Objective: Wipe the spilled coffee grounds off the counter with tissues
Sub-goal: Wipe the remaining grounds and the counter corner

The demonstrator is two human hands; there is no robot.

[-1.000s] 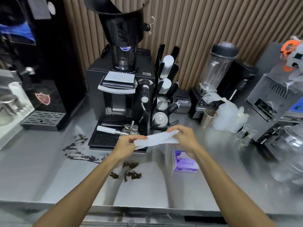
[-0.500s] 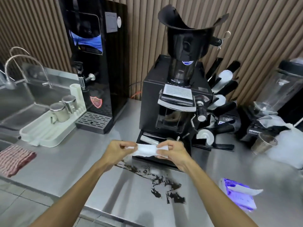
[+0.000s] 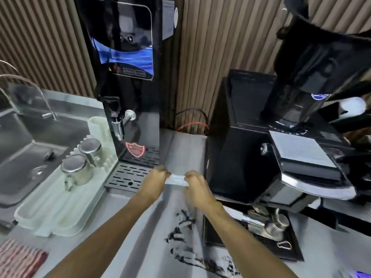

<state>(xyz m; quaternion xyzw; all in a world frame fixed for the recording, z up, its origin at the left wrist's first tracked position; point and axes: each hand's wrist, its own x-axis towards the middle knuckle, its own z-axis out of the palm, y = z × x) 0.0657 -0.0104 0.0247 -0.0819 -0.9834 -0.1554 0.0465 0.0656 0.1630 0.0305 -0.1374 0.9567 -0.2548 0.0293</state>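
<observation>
A white tissue (image 3: 176, 180) is folded small and stretched between my two hands above the steel counter (image 3: 140, 247). My left hand (image 3: 155, 183) pinches its left end and my right hand (image 3: 195, 188) pinches its right end. Dark coffee grounds (image 3: 186, 245) lie scattered on the counter below and in front of my right forearm, beside the grinder's drip tray. The hands are in the air, apart from the grounds.
A black coffee grinder (image 3: 281, 147) stands at the right, its tray (image 3: 261, 237) holding metal parts. A black water dispenser (image 3: 128, 77) stands behind, and a pale drying rack (image 3: 60, 197) with two metal cups sits left, next to a sink (image 3: 20, 157). A red striped cloth (image 3: 18, 259) lies at the bottom left.
The view has swung left and closer. My hands have drawn together, and the tissue between them is now folded much shorter. The purple tissue pack has almost left the view.
</observation>
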